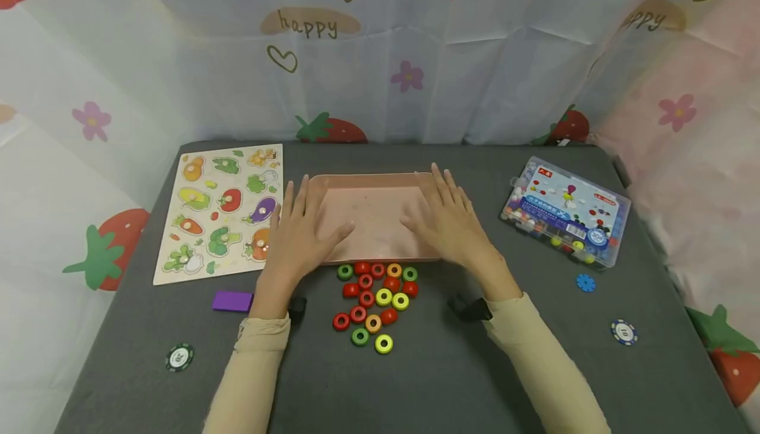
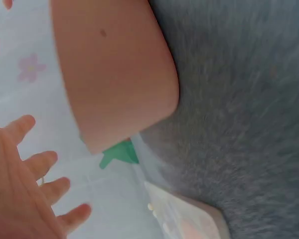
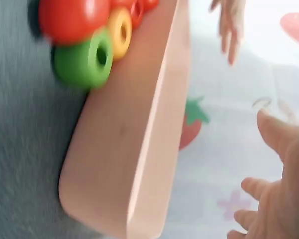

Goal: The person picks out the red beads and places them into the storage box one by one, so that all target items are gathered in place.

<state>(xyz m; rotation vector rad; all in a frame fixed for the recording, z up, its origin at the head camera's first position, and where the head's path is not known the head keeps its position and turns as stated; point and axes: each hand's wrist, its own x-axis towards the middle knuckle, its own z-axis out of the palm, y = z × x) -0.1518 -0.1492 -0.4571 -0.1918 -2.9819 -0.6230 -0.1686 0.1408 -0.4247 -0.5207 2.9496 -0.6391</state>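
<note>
In the head view, a pale pink rectangular tray (image 1: 374, 223) lies in the middle of the grey table. My left hand (image 1: 303, 236) is over its left end and my right hand (image 1: 454, 223) over its right end, both palms down with fingers spread and nothing held. The left wrist view shows the left hand (image 2: 25, 184) apart from the tray's outer wall (image 2: 119, 69). Similarly, the right hand (image 3: 276, 184) stands off from the rim in the right wrist view. Several red, green, orange and yellow ring beads (image 1: 366, 299) lie loose against the tray's near side.
At left lies a vegetable picture board (image 1: 237, 266), with a purple block (image 1: 231, 301) and a dark poker chip (image 1: 179, 357) nearer me. To the right are a clear plastic case (image 1: 567, 210) of small coloured pieces, a blue disc (image 1: 585, 282) and a blue-white poker chip (image 1: 624, 332).
</note>
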